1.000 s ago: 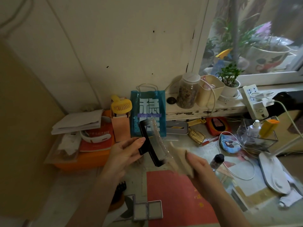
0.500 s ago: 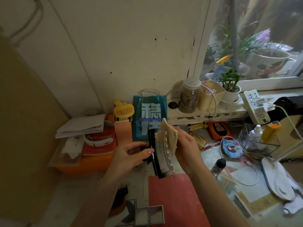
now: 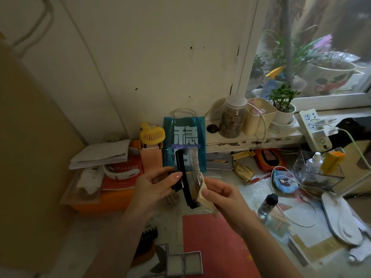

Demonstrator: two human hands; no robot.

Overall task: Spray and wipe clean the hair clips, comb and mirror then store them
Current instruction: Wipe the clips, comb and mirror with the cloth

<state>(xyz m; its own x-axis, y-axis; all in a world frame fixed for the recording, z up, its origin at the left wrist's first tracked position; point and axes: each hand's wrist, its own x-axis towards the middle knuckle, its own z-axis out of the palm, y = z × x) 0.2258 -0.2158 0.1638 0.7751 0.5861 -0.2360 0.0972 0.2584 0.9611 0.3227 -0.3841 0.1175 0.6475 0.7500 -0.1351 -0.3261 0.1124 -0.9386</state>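
Head cam, near to far. Nearest edge of table (image 3: 230, 189): small folding mirror (image 3: 183, 264), panels open, lying flat; black comb (image 3: 149, 234) just L of red mat (image 3: 216, 243). Above the mat, both hands raised. Left hand (image 3: 152, 189) grips a black-framed hair clip (image 3: 187, 177), thumb and fingers curled on its dark spine, clear toothed part facing R. Right hand (image 3: 222, 194) pinches a beige cloth (image 3: 206, 197) against the clip's lower end.

Containers: small dark-capped bottle (image 3: 266, 204) stands R of hands, white cable near it. Clear box (image 3: 319, 171) at R holds a white bottle and an orange pack. Orange bin (image 3: 100, 199) at L carries a book and papers on top. Teal bag (image 3: 184, 141) upright behind the clip, partly hidden by it; contents not visible. Sill: clear jar (image 3: 231, 117) w/ brown dried contents, beige tub (image 3: 260, 115), potted plant (image 3: 283, 109), power strip (image 3: 313, 127) w/ plug in.
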